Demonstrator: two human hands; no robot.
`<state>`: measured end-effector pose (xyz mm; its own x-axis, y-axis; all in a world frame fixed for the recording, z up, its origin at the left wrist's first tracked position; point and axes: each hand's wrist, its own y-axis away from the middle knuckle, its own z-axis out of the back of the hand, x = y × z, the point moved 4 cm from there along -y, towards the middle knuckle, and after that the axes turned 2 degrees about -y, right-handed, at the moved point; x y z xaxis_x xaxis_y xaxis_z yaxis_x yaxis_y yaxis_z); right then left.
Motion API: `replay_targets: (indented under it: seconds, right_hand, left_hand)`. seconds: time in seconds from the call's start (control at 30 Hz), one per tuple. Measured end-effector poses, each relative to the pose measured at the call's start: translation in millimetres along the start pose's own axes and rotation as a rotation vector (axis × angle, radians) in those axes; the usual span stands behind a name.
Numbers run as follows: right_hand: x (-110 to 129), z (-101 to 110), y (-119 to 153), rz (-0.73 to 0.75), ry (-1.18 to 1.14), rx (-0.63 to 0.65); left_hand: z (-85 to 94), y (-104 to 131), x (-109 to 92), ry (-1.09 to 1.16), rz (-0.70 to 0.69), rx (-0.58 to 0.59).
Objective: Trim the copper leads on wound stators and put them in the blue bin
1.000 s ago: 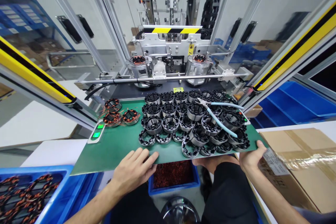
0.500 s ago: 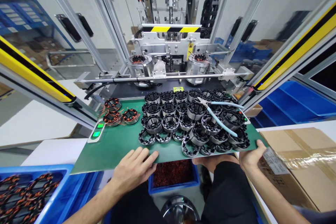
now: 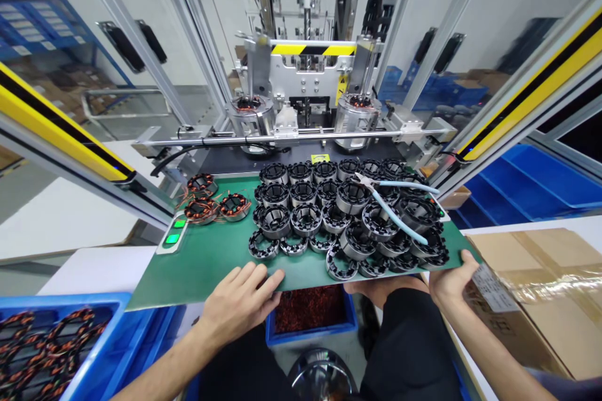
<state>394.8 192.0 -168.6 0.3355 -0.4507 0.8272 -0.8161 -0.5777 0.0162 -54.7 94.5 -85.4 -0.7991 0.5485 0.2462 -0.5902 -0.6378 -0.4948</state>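
My left hand (image 3: 244, 296) rests on the front edge of the green work board (image 3: 188, 279), its fingers loosely bent and nothing held. At the board's front right corner my right hand (image 3: 452, 279) grips the edge, thumb on top and fingers underneath. Between them stand several stacked stator cores (image 3: 305, 219), grey rings with black toothed insulation and no wire. Wire cutters (image 3: 392, 213) with light blue handles lie open across the stacks on the right. Three copper-wound stators (image 3: 234, 207) with loose wire ends sit at the board's left.
Behind the board, a winding machine (image 3: 305, 78) holds two wound stators on metal cylinders (image 3: 254, 119). A blue bin (image 3: 120, 316) of wound stators is at lower left, another bin (image 3: 310, 337) with copper scraps below the board. A cardboard box (image 3: 536, 276) stands right.
Two upright metal parts of the machine have come down over the stators on the cylinders. Both my hands, the cutters and the cores stay where they were.
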Motion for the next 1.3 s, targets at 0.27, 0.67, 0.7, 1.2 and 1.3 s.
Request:
replay_targets:
  seconds: [0.27,0.67,0.7,1.2,1.3]
  right_hand:
    - [0.9,-1.1,2.4,-0.004,0.013,0.021]
    - [-0.6,0.4,-0.5,-0.001,0.028,0.003]
    - [-0.8,0.6,-0.3,-0.009,0.025,0.000]
    - [-2.3,1.8,0.1,-0.026,0.016,0.004]
    - [-0.6,0.3,1.3,-0.020,0.020,0.002]
  left_hand:
    - [2.4,-1.9,-0.1,-0.001,0.000,-0.010]
    - [1.6,-0.4,0.2,-0.010,0.002,-0.009]
    - [1.7,-0.5,0.2,-0.009,0.003,-0.008]
    - [-0.2,1.9,0.2,-0.009,0.004,-0.012]
    - [0.1,2.0,0.0,-0.002,0.003,-0.013]
